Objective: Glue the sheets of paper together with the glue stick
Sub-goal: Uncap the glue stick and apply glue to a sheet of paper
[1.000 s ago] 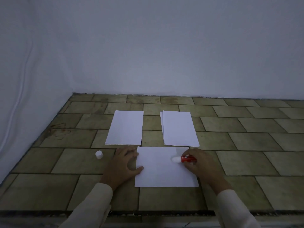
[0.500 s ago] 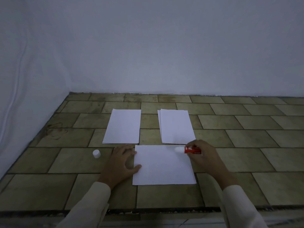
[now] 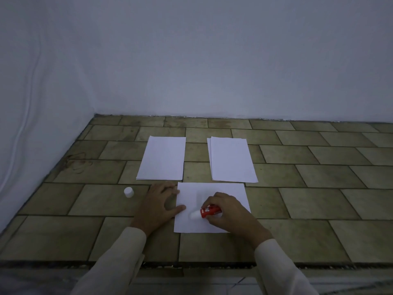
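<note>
Right hand (image 3: pixel 231 211) curled round glue stick (image 3: pixel 209 211), tip on near sheet (image 3: pixel 223 190), pointing 9 o'clock. Left hand (image 3: pixel 158 206) flat, fingers spread, pinning sheet's 9 o'clock edge. Beyond: left stack (image 3: pixel 162 160) at 11 o'clock, right stack (image 3: pixel 231 159) at 1.

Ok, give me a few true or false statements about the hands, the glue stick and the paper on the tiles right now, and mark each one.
1. The right hand holds the glue stick with its white tip down on the near sheet. True.
2. The cap is on the glue stick. False: it stands on the tiles, left of the left hand.
3. The left hand touches the near sheet's left edge. True.
4. Three piles of paper lie beyond the near sheet. False: there are two, a left pile and a right pile.
5. The left hand holds a sheet up in the air. False: it lies flat and lifts nothing.
</note>
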